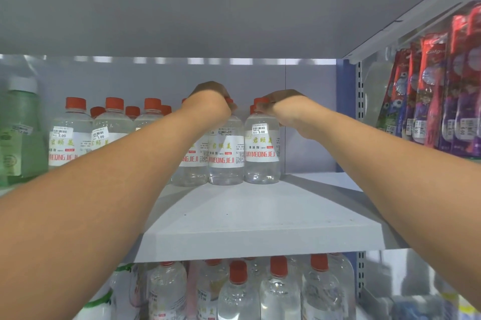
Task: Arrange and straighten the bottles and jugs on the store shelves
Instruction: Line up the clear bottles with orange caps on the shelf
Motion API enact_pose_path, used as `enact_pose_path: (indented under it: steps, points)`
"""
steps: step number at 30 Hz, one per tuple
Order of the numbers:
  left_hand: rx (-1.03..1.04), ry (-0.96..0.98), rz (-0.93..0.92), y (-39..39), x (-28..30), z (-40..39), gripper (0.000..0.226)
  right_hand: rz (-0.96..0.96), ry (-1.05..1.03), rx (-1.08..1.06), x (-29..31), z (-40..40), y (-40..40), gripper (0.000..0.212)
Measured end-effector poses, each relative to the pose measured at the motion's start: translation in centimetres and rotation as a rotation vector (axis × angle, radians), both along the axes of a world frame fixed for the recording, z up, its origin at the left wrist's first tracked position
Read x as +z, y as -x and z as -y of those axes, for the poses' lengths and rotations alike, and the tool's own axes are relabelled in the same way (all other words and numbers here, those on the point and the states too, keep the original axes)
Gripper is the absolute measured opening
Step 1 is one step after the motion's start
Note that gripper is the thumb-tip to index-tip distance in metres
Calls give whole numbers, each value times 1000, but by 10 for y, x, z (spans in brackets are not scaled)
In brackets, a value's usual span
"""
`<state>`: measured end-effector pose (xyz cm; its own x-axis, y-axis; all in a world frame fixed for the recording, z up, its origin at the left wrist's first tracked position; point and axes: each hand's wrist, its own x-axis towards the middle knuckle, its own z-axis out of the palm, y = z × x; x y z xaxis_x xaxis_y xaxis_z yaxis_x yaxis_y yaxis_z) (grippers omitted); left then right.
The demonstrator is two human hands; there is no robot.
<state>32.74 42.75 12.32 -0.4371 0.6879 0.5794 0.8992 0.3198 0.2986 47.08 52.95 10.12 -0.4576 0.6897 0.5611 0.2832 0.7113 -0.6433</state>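
Bottles of clear liquid with red caps stand upright on the grey shelf (260, 218), long axes vertical, caps up, white labels with red lettering facing the camera. They form a row along the back of the shelf, well behind its front edge, running from the left side to about the middle.

Both bare arms reach forward and slightly up from the lower corners, converging on the right end of the row. The left hand (208, 101) is bent down at the wrist over the cap of the second bottle from the right (226, 153); its fingers curl down around the cap and clamp it. The right hand (279, 105) lies over the cap of the rightmost bottle (262, 150) in the same way, fingers curled over the red cap (the fingertips themselves are hidden behind the hand). The two bottles stand just beside each other, sides nearly touching.

A green bottle (19, 132) stands at the far left. Red toothbrush packs (437, 90) hang at the right. More red-capped bottles (279, 291) fill the lower shelf.
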Motion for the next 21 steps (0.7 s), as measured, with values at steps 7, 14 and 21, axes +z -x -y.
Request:
enact_pose_path:
  steps: [7, 14, 21]
  points:
    - [-19, -20, -27, 2, -3, 6, 33, 23, 38, 33, 1, -5, 2, 33]
    - [33, 19, -59, 3, 0, -1, 16, 2, 26, 42, -5, -10, 4, 35]
    - [-150, -258, 4, -24, -28, 56, 53, -127, -56, -61, -7, 49, -29, 68]
